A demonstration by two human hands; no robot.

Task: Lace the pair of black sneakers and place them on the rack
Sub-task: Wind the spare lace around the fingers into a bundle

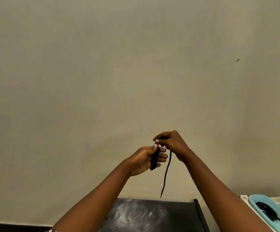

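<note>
The main risk here, in my judgement, is a tangle: the black lace [167, 169] is partly wound into a bundle, and if the free end is pulled too fast the coils can lock into a knot, which costs time before any lacing. A second risk is a drop. The bundle sits only against the fingers of the left hand [146, 159], w/o a tight fist, so a strong tug from the other side can pull it out, and it would fall toward the black surface [152, 213] below or past its edge.

The left hand holds the wound part of the lace, thumb on top and fingers curled around it from behind. The right hand [172, 144] is just above and touching it, thumb and forefinger pinching the lace near the top of the bundle. From this pinch one loose strand hangs straight down between the two forearms, its tip close above the black surface but not touching it, as far as I can tell.

No sneakers are visible, so eyelet work is not started, approx. the very beginning of the task. At the right edge a light-blue tray [259, 206] holds something dark and stringy, maybe the 2nd lace; I cannot tell for sure. The tray is well apart from both hands.
</note>
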